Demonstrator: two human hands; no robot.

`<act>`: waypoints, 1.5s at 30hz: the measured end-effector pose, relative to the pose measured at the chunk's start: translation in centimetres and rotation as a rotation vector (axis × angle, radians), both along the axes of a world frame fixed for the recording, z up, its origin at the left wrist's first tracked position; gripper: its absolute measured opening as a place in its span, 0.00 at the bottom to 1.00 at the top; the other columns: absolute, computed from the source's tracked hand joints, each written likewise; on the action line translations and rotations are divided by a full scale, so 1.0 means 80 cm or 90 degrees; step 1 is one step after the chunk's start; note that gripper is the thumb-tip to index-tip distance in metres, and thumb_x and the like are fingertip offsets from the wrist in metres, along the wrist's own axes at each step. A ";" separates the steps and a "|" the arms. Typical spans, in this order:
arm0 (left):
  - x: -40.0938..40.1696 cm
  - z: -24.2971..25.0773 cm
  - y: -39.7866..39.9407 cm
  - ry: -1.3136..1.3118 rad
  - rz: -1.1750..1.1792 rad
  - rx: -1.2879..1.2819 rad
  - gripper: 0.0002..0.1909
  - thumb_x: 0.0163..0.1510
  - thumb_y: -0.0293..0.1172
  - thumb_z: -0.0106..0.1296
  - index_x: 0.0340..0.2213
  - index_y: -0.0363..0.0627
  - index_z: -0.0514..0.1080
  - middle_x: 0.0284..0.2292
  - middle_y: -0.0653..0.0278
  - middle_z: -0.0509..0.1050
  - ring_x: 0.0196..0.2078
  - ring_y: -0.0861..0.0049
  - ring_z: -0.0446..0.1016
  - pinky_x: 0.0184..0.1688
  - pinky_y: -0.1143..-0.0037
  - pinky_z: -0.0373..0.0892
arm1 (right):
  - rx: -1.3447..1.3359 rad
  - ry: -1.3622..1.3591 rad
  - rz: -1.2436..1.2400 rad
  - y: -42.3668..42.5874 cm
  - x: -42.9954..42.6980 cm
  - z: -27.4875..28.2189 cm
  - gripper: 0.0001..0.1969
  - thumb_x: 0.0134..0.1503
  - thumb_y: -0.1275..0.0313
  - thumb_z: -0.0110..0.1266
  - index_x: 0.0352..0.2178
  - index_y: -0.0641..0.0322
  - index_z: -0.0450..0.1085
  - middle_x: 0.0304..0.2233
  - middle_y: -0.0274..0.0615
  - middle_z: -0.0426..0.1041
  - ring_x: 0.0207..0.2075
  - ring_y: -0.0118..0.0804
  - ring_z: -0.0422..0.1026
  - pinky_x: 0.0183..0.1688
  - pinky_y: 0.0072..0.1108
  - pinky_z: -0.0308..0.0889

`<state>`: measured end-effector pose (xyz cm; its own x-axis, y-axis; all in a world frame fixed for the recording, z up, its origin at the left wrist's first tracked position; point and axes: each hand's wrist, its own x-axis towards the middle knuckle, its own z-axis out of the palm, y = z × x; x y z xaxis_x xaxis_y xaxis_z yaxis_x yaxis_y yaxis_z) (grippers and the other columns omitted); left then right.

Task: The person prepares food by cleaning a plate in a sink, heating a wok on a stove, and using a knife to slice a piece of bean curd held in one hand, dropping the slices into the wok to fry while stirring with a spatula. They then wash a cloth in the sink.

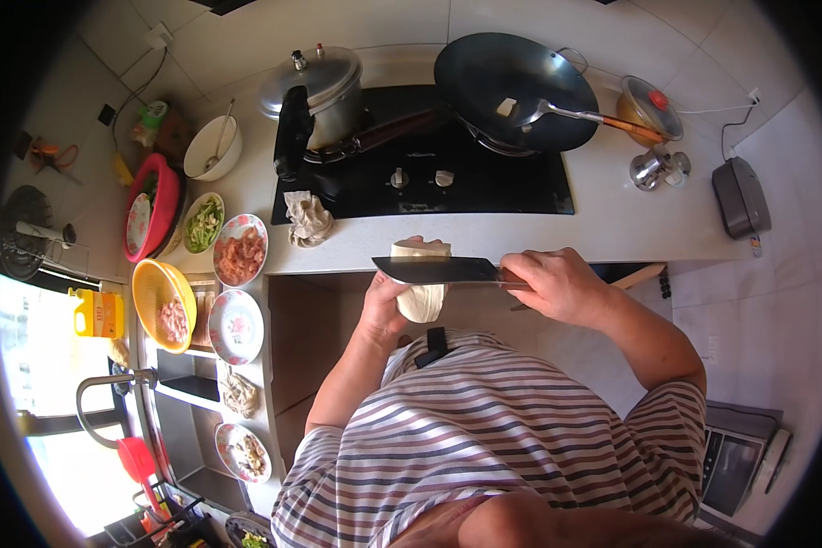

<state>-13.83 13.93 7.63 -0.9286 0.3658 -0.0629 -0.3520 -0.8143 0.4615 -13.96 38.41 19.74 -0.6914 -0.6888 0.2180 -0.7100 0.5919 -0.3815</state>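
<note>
My left hand (382, 305) holds a pale cream block of food (421, 305), perhaps tofu or dough, in front of the counter's edge. In my right hand (555, 284) is the wooden handle of a kitchen knife (445, 270). Its broad dark blade lies across the pale block; whether it has cut in, I cannot tell. Beyond the counter edge, a dark wok (479, 82) stands on the right burner. A metal spatula (589, 115) with a wooden handle rests in it, and a few pale pieces (506, 106) lie on its inner surface.
A pressure cooker (332, 103) occupies the left burner of the black gas hob (418, 195). A crumpled cloth (307, 219) lies at the hob's corner. Leftward are a plate of raw meat (241, 255), sliced green vegetables (204, 222), a yellow colander (147, 301) and a sink (185, 425).
</note>
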 end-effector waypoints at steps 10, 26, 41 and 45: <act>-0.003 0.021 0.009 0.057 -0.005 -0.030 0.30 0.43 0.28 0.56 0.50 0.44 0.60 0.49 0.52 0.64 0.44 0.59 0.70 0.46 0.64 0.69 | 0.055 0.030 -0.014 0.021 -0.017 -0.005 0.10 0.50 0.67 0.54 0.30 0.59 0.62 0.21 0.39 0.71 0.22 0.40 0.71 0.22 0.26 0.65; -0.009 -0.011 0.002 -0.125 -0.016 -0.003 0.29 0.47 0.38 0.50 0.50 0.43 0.56 0.43 0.52 0.67 0.42 0.55 0.69 0.45 0.63 0.67 | -0.831 -0.770 -0.369 0.075 -0.146 -0.053 0.10 0.55 0.65 0.47 0.26 0.61 0.65 0.17 0.33 0.66 0.14 0.24 0.63 0.14 0.14 0.58; 0.006 -0.042 -0.025 -0.289 0.007 0.037 0.24 0.47 0.34 0.47 0.45 0.34 0.61 0.39 0.50 0.70 0.41 0.57 0.70 0.45 0.61 0.66 | -0.898 -0.874 -0.433 0.096 -0.205 -0.096 0.12 0.55 0.65 0.47 0.22 0.62 0.65 0.16 0.31 0.65 0.15 0.21 0.61 0.16 0.12 0.56; 0.002 -0.041 -0.017 -0.284 0.008 0.036 0.25 0.47 0.34 0.48 0.45 0.34 0.61 0.40 0.50 0.70 0.40 0.56 0.70 0.45 0.61 0.67 | -0.893 -0.865 -0.531 0.099 -0.213 -0.093 0.12 0.55 0.65 0.47 0.22 0.61 0.65 0.16 0.31 0.65 0.14 0.21 0.60 0.16 0.12 0.56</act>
